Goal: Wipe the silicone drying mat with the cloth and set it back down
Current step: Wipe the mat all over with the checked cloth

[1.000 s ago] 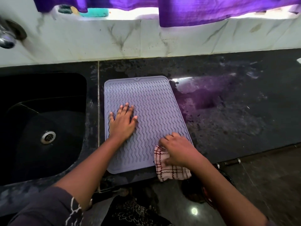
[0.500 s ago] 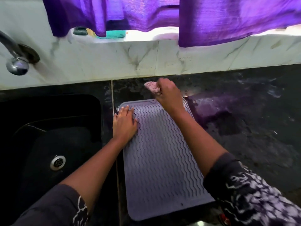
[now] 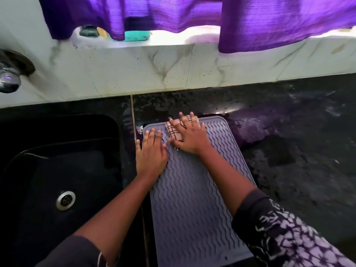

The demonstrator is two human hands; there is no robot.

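Note:
The grey silicone drying mat [image 3: 194,199], ribbed with wavy lines, lies flat on the black counter just right of the sink. My left hand [image 3: 151,153] rests flat on the mat's far left part, fingers together, holding nothing. My right hand [image 3: 189,134] presses the white cloth with dark checks [image 3: 172,132] against the mat's far edge, fingers spread over it. Most of the cloth is hidden under the palm.
A black sink [image 3: 57,180] with a steel drain [image 3: 65,200] lies to the left, a tap [image 3: 9,78] above it. The wet black counter [image 3: 298,151] stretches right. A tiled backsplash [image 3: 192,68], a sill and purple curtains [image 3: 269,18] stand behind.
My right hand swept the cloth from the mat's near right corner to beyond its far edge, then back onto the far end. My left hand slid toward the far left corner.

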